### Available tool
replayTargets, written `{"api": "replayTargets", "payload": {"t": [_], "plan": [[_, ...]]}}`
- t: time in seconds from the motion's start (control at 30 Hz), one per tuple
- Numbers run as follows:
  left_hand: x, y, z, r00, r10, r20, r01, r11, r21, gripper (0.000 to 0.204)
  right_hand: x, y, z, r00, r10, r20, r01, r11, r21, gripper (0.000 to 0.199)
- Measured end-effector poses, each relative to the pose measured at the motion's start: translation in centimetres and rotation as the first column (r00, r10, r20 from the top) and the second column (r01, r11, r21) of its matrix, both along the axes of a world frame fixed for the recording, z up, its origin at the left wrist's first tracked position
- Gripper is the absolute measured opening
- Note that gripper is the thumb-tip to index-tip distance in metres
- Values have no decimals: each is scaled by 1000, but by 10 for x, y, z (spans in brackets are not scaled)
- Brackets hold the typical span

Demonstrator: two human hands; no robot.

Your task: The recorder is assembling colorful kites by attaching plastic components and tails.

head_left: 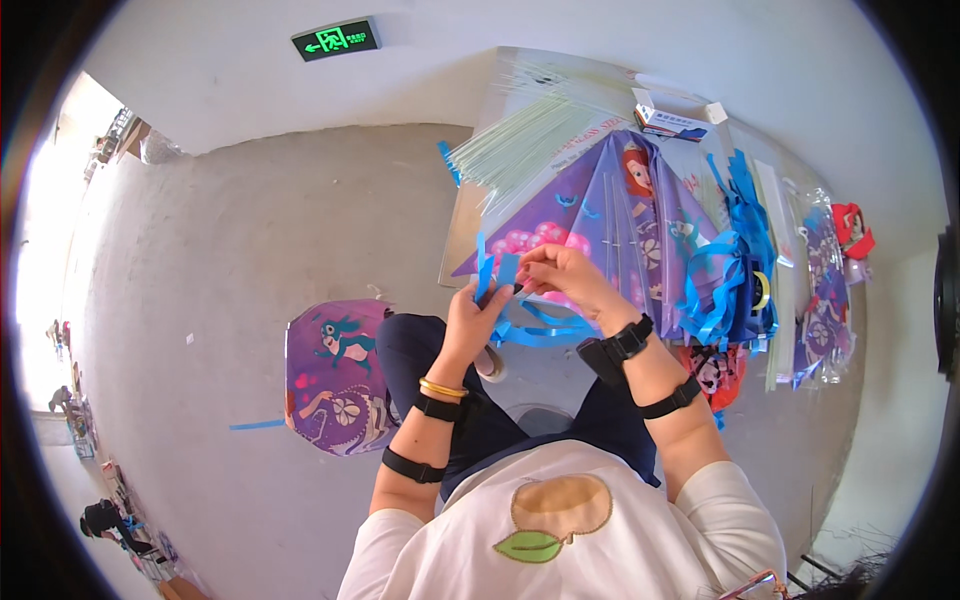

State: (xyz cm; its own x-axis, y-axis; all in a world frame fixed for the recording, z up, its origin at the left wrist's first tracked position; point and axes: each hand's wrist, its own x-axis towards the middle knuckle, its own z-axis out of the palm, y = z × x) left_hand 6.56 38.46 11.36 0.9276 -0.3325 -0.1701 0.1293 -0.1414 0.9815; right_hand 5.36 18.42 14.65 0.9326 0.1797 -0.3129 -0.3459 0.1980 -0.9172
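Grey floor (pixel 200 260) fills the left of the frame; a pale wall (pixel 430 85) with a green sign (pixel 337 38) spans the top. The table (pixel 463 215) at upper centre carries fanned pale rods (pixel 528 140) and a purple printed cloth (pixel 575 205). An open carton (pixel 672 124) sits upper right; its contents I cannot make out. At far right, a clear plastic wrapper (pixel 826 320) encloses purple printed material. The table's left edge borders open floor; blue ribbons (pixel 712 285) crowd right of centre. The blue strip (pixel 508 268) is at mid-frame: my left hand (pixel 476 322) has thumb and fingers clamped on it. My right hand (pixel 568 280) has fingertips drawn together beside it; whether they grip it, I cannot tell.
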Motion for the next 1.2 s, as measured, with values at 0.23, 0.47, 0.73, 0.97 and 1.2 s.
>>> {"api": "replayTargets", "payload": {"t": [0.23,0.47,0.73,0.97,1.2], "plan": [[-4,11,18,982,176,61,-166,976,-137,19,-68,-66,-35,995,-102,18,103,951,-292,21],[-26,5,8,986,168,-5,-167,976,-140,18,-74,9,-16,994,-61,90,72,989,-132,25],[-39,3,-16,877,243,-415,-379,880,-286,20,-44,62,-33,990,-139,-8,139,990,21,19],[-26,19,-46,796,137,-589,-381,871,-311,21,-31,69,-68,989,-68,-132,82,991,109,16],[0,21,-76,742,132,-657,-395,878,-270,21,-5,70,-100,949,-128,-289,163,981,100,14]]}}
